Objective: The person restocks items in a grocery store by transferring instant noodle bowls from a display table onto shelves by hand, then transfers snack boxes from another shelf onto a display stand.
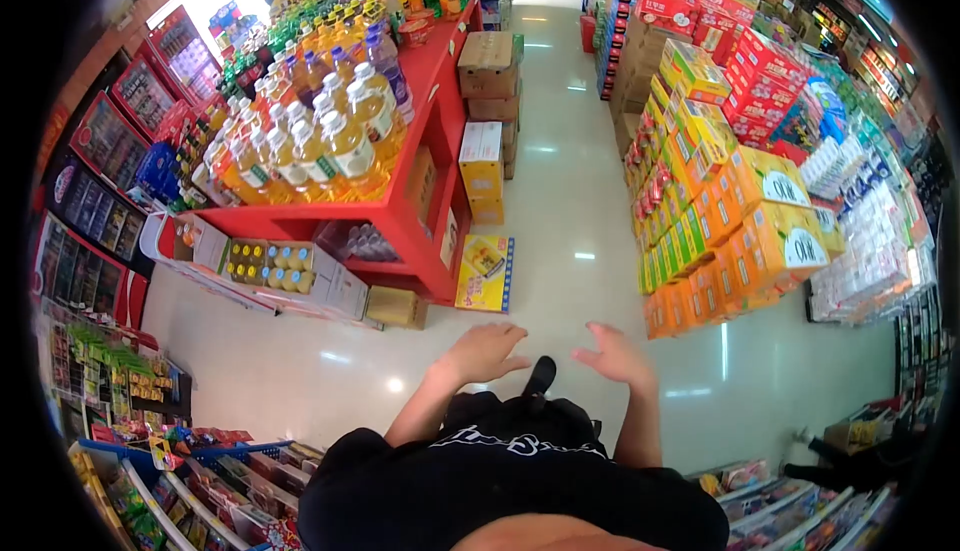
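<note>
My left hand [482, 353] is held out in front of my body with its thumb apart from the fingers, and nothing is in it. Opposite it, my right hand [614, 354] is raised at about the same height, fingers stretched forward, also holding nothing. The two palms roughly face each other with a gap between them. Below them a dark shoe [540, 377] shows on the shiny floor [570, 281]. Nearest my left hand in view is a yellow printed carton [486, 273] on the floor; nearest my right is a stack of orange cartons [712, 276].
A red display stand [412, 213] crowded with large drink bottles [350, 146] is at left. Stacked cardboard boxes [489, 63] line its aisle side. Red cartons [765, 81] rise at right. An aisle [545, 121] runs ahead between them. Snack shelves [215, 491] lie at lower left.
</note>
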A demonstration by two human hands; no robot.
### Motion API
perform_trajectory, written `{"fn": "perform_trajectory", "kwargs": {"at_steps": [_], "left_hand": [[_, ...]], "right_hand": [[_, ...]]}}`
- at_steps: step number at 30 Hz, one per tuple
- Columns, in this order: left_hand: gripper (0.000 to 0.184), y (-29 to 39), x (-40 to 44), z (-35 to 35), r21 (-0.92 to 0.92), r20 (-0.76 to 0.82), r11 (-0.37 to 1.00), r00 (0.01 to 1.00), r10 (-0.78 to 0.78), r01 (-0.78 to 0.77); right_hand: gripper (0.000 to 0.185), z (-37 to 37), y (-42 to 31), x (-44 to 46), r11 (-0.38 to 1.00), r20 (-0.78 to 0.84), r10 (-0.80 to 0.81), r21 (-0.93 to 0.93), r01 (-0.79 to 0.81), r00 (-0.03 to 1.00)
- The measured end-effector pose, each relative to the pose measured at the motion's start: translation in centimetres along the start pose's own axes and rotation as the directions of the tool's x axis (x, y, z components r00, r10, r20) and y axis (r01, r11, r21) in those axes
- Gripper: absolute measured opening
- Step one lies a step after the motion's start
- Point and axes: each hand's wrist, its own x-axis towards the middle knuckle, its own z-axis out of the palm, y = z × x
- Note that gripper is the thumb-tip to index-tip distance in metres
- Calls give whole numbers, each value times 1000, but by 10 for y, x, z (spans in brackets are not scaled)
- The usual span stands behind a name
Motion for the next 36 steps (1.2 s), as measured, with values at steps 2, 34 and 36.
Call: {"fn": "perform_trajectory", "kwargs": {"at_steps": [2, 34, 36], "left_hand": [[52, 4, 53, -36, -52, -118, 996, 991, 67, -74], [59, -232, 564, -471, 125, -884, 825, 316, 346, -552], [78, -274, 588, -472, 36, -903, 914, 378, 202, -404]], "right_hand": [[70, -50, 13, 41, 999, -116, -48, -13, 47, 992], [76, -331, 138, 777, 937, 462, -344, 108, 333, 817], [77, -332, 130, 840, 898, 525, -408, 81, 433, 747]]}}
